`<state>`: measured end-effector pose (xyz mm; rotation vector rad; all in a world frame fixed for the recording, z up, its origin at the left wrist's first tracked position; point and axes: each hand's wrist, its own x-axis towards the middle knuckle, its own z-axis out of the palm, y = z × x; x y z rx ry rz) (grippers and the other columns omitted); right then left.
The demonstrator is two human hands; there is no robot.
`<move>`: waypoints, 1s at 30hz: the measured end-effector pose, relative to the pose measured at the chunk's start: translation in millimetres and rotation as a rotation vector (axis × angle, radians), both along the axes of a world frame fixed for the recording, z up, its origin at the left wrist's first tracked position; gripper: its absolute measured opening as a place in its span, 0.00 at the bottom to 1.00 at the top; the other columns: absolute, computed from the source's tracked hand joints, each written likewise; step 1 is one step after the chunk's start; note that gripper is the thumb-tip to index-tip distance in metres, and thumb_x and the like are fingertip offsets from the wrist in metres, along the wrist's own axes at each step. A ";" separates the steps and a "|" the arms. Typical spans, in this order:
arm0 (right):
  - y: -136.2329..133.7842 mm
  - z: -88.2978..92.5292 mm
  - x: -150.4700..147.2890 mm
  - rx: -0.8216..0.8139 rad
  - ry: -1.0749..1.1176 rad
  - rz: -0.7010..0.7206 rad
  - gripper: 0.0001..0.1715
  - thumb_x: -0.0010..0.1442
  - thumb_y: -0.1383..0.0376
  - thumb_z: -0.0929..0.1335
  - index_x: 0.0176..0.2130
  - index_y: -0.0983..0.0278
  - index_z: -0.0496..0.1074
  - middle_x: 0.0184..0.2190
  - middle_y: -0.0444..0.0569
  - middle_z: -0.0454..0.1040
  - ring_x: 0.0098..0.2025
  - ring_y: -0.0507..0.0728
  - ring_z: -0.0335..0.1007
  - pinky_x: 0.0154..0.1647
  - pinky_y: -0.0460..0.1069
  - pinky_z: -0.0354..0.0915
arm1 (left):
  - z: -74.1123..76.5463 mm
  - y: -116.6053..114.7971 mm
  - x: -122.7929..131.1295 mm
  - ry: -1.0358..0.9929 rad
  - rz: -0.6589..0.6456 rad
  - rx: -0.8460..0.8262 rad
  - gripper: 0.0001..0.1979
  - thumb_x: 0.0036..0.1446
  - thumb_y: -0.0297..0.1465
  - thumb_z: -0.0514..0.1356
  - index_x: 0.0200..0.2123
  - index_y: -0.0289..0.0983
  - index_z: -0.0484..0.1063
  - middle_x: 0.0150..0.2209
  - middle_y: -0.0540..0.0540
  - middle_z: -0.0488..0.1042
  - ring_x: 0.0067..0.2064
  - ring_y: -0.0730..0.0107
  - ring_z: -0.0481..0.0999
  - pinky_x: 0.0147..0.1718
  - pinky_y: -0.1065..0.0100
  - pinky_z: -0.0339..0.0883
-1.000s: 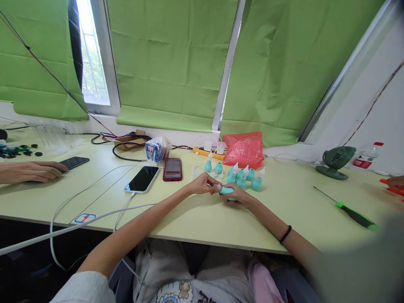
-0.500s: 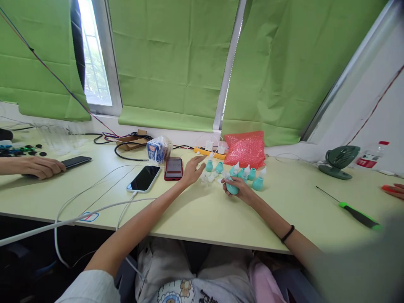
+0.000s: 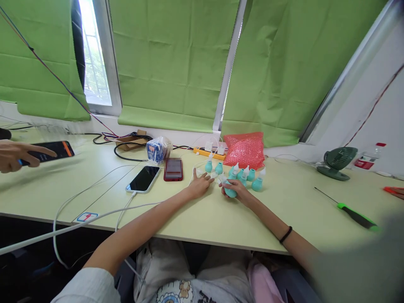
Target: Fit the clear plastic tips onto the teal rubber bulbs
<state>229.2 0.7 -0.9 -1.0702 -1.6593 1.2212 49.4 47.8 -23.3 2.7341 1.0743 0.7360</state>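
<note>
My right hand [image 3: 237, 189] is closed around a teal squeeze bulb [image 3: 230, 192], which tilts with a clear whitish tip toward the left. My left hand [image 3: 200, 185] lies low over the table with its fingers spread. Its fingertips reach small clear plastic pieces [image 3: 213, 175], and whether they touch one I cannot tell. Behind the hands stand several more teal bulbs, some with pointed white nozzles, such as the bulb at the right [image 3: 257, 184]. One bulb without a nozzle [image 3: 219, 168] is beside a nozzled bulb [image 3: 208, 166] at the back left.
A red bubble-wrap pouch [image 3: 244, 150] and an orange power strip [image 3: 208, 154] lie at the back. Left are two phones, one white-edged [image 3: 143, 179], one red [image 3: 173, 169]. Right are a screwdriver [image 3: 355, 214] and fan [image 3: 339, 162]. A co-worker's hand [image 3: 19, 155] holds a phone.
My left hand has drawn back toward me from near the power strip and lowered to the clear pieces. My right hand keeps the bulb. The co-worker's phone at left is now raised.
</note>
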 end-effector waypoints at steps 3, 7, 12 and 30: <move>-0.3 -2.2 -1.8 0.053 -0.100 -0.015 0.21 0.43 0.53 0.67 0.29 0.68 0.69 0.20 0.45 0.67 0.18 0.48 0.60 0.19 0.45 0.57 | 6.6 2.1 -1.7 -0.089 0.018 -0.034 0.15 0.48 0.22 0.53 0.40 0.40 0.68 0.38 0.44 0.71 0.48 0.59 0.63 0.50 0.45 0.38; 2.5 -6.3 -2.1 0.177 -0.206 -0.115 0.19 0.40 0.55 0.69 0.30 0.65 0.68 0.20 0.43 0.67 0.21 0.50 0.60 0.19 0.45 0.57 | 17.3 6.8 -3.5 -0.264 0.028 -0.116 0.14 0.44 0.28 0.59 0.38 0.35 0.70 0.36 0.43 0.72 0.39 0.64 0.69 0.44 0.59 0.57; 4.6 -8.8 1.3 0.330 -0.285 -0.251 0.18 0.40 0.56 0.68 0.32 0.63 0.68 0.26 0.44 0.68 0.29 0.54 0.63 0.30 0.49 0.59 | 27.2 12.1 -8.8 -0.392 -0.061 -0.308 0.18 0.40 0.33 0.62 0.36 0.28 0.72 0.32 0.41 0.74 0.32 0.68 0.71 0.30 0.71 0.65; -4.8 -6.7 0.9 0.250 -0.286 -0.158 0.17 0.41 0.55 0.68 0.25 0.67 0.70 0.19 0.44 0.66 0.15 0.47 0.56 0.15 0.44 0.55 | 29.9 9.5 -15.4 -0.410 -0.277 -0.527 0.21 0.35 0.37 0.64 0.32 0.27 0.75 0.22 0.45 0.74 0.19 0.79 0.60 0.17 0.74 0.51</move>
